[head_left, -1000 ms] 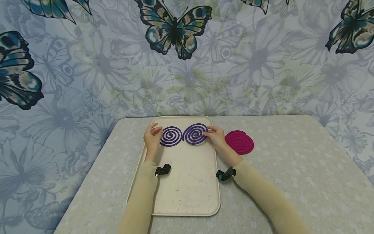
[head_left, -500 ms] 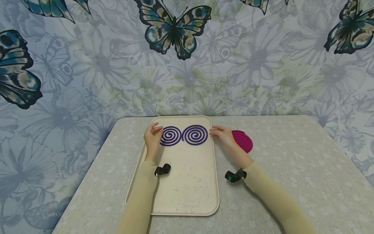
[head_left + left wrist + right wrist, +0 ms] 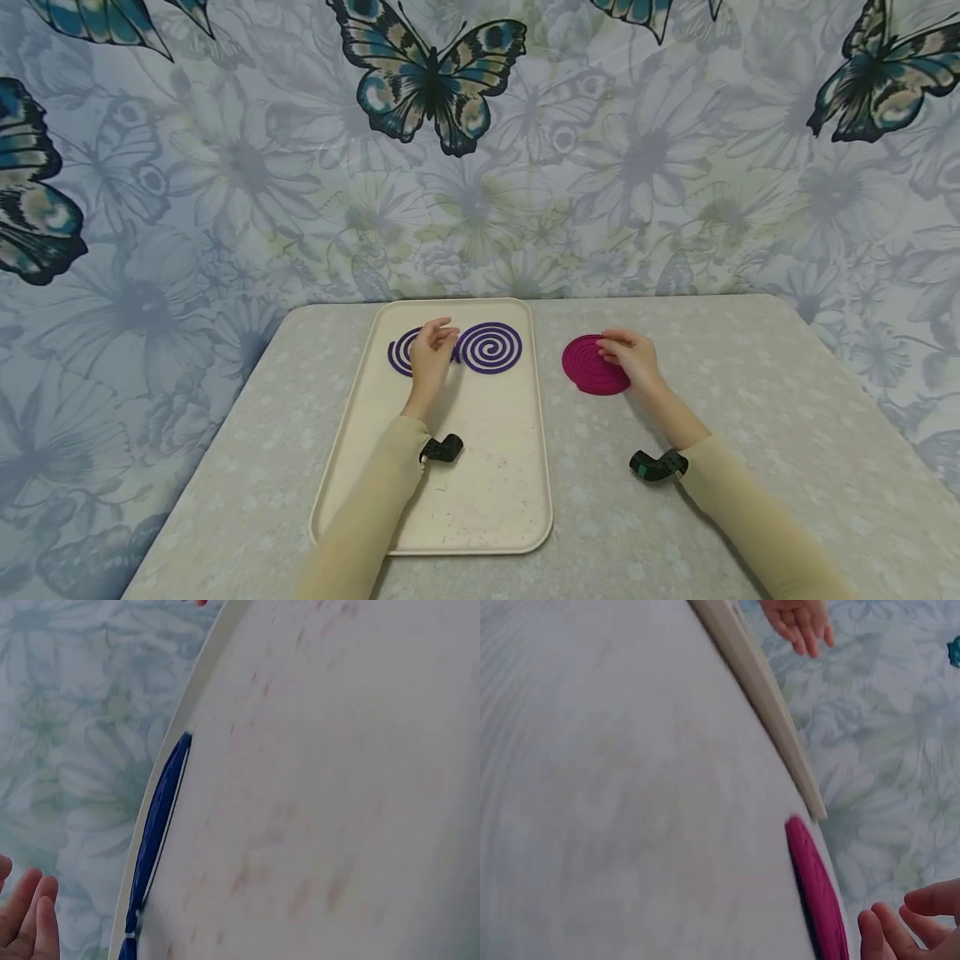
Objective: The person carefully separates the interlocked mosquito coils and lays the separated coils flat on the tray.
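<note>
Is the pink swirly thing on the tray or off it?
Off: the pink spiral is right of the tray, with table showing between them.

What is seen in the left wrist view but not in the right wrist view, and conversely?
Only left wrist: the purple spirals, lying on the tray.
Only right wrist: the magenta coil and a teal patch on the floral wall.
Both: the tray, the floral wall, the left hand and the right hand, just fingertips in the left view.
</note>
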A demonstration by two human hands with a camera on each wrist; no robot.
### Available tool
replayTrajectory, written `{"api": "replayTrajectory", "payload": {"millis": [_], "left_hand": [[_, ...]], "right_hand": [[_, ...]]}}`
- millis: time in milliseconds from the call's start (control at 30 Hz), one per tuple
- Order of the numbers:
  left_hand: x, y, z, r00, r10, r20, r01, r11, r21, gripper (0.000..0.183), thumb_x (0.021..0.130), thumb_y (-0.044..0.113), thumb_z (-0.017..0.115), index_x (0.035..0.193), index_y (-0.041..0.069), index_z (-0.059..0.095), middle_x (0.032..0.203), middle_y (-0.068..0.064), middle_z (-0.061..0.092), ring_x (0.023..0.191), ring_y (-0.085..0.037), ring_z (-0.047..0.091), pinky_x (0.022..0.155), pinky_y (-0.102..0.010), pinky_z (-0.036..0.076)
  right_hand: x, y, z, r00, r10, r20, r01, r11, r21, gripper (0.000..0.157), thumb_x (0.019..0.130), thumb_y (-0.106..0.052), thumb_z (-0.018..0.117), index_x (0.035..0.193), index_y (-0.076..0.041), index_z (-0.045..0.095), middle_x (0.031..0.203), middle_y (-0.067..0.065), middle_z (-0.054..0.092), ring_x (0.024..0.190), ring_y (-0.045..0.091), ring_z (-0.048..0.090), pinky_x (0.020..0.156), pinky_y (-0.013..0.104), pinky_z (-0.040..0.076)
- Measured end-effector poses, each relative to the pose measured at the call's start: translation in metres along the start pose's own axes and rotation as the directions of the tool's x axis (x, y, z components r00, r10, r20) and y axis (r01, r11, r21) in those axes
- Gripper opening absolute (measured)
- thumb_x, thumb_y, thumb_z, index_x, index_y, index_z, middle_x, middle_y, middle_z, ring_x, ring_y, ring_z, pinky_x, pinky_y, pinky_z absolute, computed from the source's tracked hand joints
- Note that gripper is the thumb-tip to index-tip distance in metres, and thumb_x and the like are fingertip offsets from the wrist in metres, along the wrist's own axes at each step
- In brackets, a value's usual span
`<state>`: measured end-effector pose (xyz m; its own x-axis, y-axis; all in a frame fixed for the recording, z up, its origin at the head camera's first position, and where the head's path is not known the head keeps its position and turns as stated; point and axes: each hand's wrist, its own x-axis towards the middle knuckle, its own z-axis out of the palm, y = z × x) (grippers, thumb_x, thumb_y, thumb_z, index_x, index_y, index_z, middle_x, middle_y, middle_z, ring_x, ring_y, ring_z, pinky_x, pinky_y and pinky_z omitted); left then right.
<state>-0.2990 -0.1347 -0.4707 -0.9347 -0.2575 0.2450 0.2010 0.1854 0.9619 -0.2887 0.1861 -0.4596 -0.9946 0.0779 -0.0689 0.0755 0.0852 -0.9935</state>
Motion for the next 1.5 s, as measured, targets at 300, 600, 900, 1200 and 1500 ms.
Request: {"api": "replayTrajectory", "payload": {"millis": [300, 600, 900, 1200, 1500], "left_hand": [[-0.042, 0.043, 0.059, 0.97, -0.017, 0.242, 0.023, 1.0, -0.02, 0.03, 0.09, -0.001, 0.056, 0.12, -0.005, 0.057, 0.109, -0.029, 0.066, 0.099, -0.039, 0.065, 0.081, -0.024, 0.055], [-0.068, 0.038, 0.105, 0.849, -0.184, 0.496, 0.105, 0.977, 0.184, 0.051, 0.096, 0.019, 0.053, 0.142, 0.005, 0.039, 0.127, -0.025, 0.06, 0.107, -0.034, 0.064, 0.085, -0.039, 0.057], [-0.075, 0.03, 0.114, 0.81, -0.242, 0.534, 0.147, 0.966, 0.214, 0.063, 0.095, 0.025, 0.055, 0.149, 0.007, 0.027, 0.135, -0.026, 0.052, 0.121, -0.034, 0.057, 0.098, -0.043, 0.051], [-0.075, 0.029, 0.116, 0.838, -0.197, 0.51, 0.13, 0.978, 0.164, 0.053, 0.094, 0.02, 0.057, 0.141, 0.003, 0.04, 0.126, -0.025, 0.06, 0.109, -0.032, 0.064, 0.088, -0.039, 0.056], [-0.075, 0.03, 0.118, 0.848, -0.19, 0.496, 0.137, 0.981, 0.14, 0.045, 0.093, 0.015, 0.057, 0.135, 0.001, 0.048, 0.121, -0.024, 0.063, 0.104, -0.033, 0.066, 0.084, -0.035, 0.058]], "right_hand": [[-0.001, 0.022, -0.023, 0.991, -0.076, -0.107, 0.048, 0.968, -0.245, 0.035, 0.094, -0.005, 0.054, 0.125, 0.01, 0.054, 0.116, 0.026, 0.06, 0.082, -0.001, 0.052, 0.069, 0.005, 0.044], [-0.006, 0.024, -0.019, 0.983, -0.151, -0.106, 0.085, 0.88, -0.466, 0.036, 0.093, -0.008, 0.055, 0.126, 0.007, 0.056, 0.12, 0.027, 0.061, 0.106, 0.033, 0.057, 0.077, 0.016, 0.043], [-0.009, 0.02, -0.016, 0.994, -0.086, -0.068, 0.056, 0.93, -0.362, 0.038, 0.092, -0.005, 0.056, 0.127, 0.009, 0.053, 0.121, 0.031, 0.057, 0.108, 0.032, 0.054, 0.07, 0.003, 0.038], [-0.006, 0.017, -0.017, 0.996, 0.072, -0.056, -0.08, 0.985, -0.151, 0.058, 0.089, 0.003, 0.056, 0.143, 0.004, 0.034, 0.135, 0.029, 0.042, 0.107, 0.019, 0.049, 0.067, 0.003, 0.041], [-0.009, 0.01, -0.019, 0.972, 0.231, 0.041, -0.235, 0.957, 0.168, 0.059, 0.089, 0.0, 0.06, 0.143, 0.003, 0.036, 0.099, -0.006, 0.068, 0.07, -0.008, 0.059, 0.061, 0.009, 0.05]]}}
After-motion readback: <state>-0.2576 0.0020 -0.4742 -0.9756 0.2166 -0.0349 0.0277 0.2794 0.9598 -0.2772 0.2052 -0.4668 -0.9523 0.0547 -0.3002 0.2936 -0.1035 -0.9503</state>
